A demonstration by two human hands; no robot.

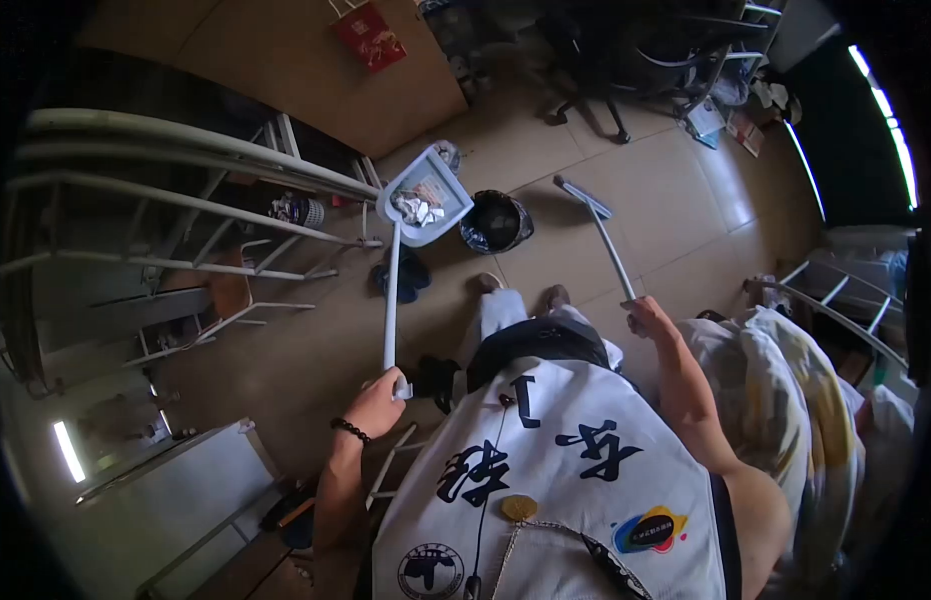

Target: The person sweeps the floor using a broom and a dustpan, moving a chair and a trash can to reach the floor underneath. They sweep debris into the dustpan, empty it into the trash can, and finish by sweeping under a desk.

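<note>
The left hand (379,398) grips the dustpan (426,205) handle, pan raised with rubbish beside the bin (496,222); the right hand (646,315) is closed on the broom (601,230). Best to tip slowly, directly over the bin's mouth

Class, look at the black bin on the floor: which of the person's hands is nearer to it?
Right, by a small margin. The right hand grips a broom handle below and right of the black bin; the left hand holds the dustpan handle farther down-left.
</note>
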